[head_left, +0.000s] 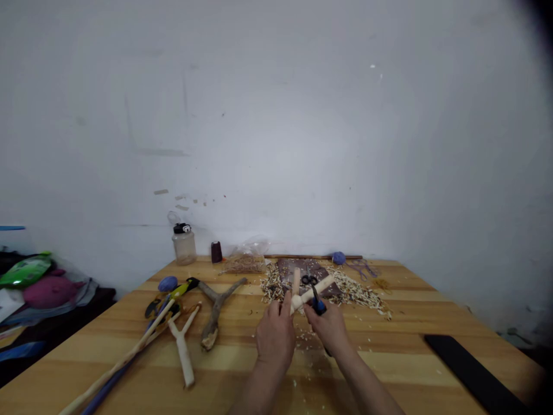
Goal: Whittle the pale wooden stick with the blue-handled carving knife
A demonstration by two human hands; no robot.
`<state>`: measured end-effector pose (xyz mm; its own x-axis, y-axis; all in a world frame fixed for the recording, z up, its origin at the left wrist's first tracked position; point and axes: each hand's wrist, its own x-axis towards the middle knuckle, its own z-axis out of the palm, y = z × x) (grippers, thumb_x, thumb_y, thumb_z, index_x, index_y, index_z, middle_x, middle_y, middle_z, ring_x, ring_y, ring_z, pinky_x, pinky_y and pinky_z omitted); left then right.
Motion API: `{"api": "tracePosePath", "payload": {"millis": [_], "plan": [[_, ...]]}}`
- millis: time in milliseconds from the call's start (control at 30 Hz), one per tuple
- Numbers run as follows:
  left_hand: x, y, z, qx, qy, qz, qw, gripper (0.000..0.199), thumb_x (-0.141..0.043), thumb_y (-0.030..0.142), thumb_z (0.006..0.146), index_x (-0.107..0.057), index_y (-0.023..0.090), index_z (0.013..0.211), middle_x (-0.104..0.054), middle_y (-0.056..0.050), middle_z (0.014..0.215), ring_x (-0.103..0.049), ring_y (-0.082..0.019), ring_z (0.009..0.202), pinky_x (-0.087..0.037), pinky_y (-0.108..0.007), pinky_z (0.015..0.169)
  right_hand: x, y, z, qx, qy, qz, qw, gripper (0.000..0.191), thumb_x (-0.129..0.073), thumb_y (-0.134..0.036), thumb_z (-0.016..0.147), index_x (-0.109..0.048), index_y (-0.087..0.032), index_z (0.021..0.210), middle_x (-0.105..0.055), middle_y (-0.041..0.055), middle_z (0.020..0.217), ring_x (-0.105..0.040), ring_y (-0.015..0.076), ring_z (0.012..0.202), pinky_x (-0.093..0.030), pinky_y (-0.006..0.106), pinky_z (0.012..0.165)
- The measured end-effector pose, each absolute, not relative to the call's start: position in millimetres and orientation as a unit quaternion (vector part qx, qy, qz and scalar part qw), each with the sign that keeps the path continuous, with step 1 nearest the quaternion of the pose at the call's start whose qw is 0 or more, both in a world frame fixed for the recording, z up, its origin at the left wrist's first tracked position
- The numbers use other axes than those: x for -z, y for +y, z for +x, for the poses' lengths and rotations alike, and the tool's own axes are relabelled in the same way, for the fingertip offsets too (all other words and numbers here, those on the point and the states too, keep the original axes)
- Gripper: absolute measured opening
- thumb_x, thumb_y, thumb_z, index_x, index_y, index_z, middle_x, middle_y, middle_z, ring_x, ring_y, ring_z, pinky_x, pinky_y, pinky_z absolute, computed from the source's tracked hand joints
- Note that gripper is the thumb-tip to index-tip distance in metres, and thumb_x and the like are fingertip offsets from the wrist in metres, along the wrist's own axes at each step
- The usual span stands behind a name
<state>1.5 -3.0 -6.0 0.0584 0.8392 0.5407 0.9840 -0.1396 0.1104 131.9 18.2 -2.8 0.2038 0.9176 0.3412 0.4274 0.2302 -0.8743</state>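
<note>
A pale, peeled forked piece of wood point(323, 285) is held above the middle of the wooden table. My left hand point(276, 331) is closed around its lower part, near the joint of the fork. In my right hand point(330, 328) is a cutting tool with a blue and black handle point(318, 305), its dark upper part lying against the right branch. Whether it is a knife is hard to make out. Wood shavings point(358, 291) lie behind and around both hands, partly on a dark sheet point(283, 266), where black-handled scissors point(308, 279) also rest.
Left of my hands are a peeled fork point(184, 354), a bark-covered fork point(215, 311), long sticks point(116, 366) and blue yarn point(167, 283). A jar point(185, 248), a dark thread spool point(216, 252) and a plastic bag point(246, 261) stand near the wall. A black slab point(470, 369) lies right.
</note>
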Motion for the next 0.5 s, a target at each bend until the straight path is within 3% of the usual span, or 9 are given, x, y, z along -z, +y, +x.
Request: {"api": "tracePosePath", "payload": {"millis": [133,233,500], "plan": [[4.3,-4.6,1.0,0.261,-0.629,-0.722,0.122,0.046,-0.046,0.024,0.083,-0.04,0.027,0.129,-0.058,-0.005,0.094,-0.056,-0.017,0.08,-0.039,-0.023,0.057,5.6,20.0,134.9,-0.211,-0.61,-0.549,0.531,0.027,-0.048,-0.038,0.068,-0.06,-0.014,0.064,-0.051,-0.0009,0.05,-0.039,0.0099,0.046,-0.031,0.02,0.045],[5.5,-4.1,0.7,0.27,-0.621,-0.724,0.129,0.044,-0.046,0.024,0.084,-0.042,0.026,0.127,-0.059,-0.004,0.092,-0.056,-0.017,0.079,-0.039,-0.024,0.057,5.8,18.6,135.4,-0.228,-0.612,-0.54,0.531,0.032,-0.05,-0.043,0.07,-0.06,-0.014,0.063,-0.049,-0.0017,0.048,-0.04,0.01,0.045,-0.03,0.02,0.044],[12.3,-2.8,-1.0,0.282,-0.557,-0.737,0.257,0.041,-0.046,0.018,0.083,-0.046,0.021,0.125,-0.058,-0.005,0.079,-0.055,-0.017,0.074,-0.041,-0.026,0.062,2.1,15.6,133.6,-0.152,-0.594,-0.61,0.502,0.034,-0.049,-0.045,0.072,-0.063,-0.016,0.061,-0.053,-0.0001,0.046,-0.042,0.0105,0.042,-0.03,0.019,0.042]]}}
